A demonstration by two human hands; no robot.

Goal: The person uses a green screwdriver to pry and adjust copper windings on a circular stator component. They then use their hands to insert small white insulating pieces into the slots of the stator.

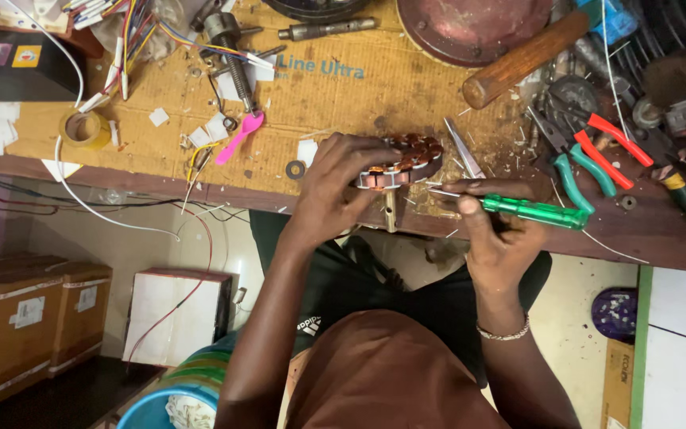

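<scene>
My left hand (333, 187) grips a round motor stator (406, 159) with copper-coloured windings, tilted on edge at the front of the workbench (660, 238). My right hand (495, 230) holds a green-handled screwdriver (535, 211), its thin metal tip reaching left to the stator's rim. A short shaft hangs below the stator. A silver bracelet (503, 334) circles my right wrist.
A cardboard sheet (359, 87) covers the bench. On it lie a pink spoon (240, 137), tape roll (83, 128), coloured wires (125, 40), bolts and paper scraps. A wooden-handled hammer (522, 59), green and red pliers (597, 155) lie at right. Cardboard boxes (33, 318) stand on the floor.
</scene>
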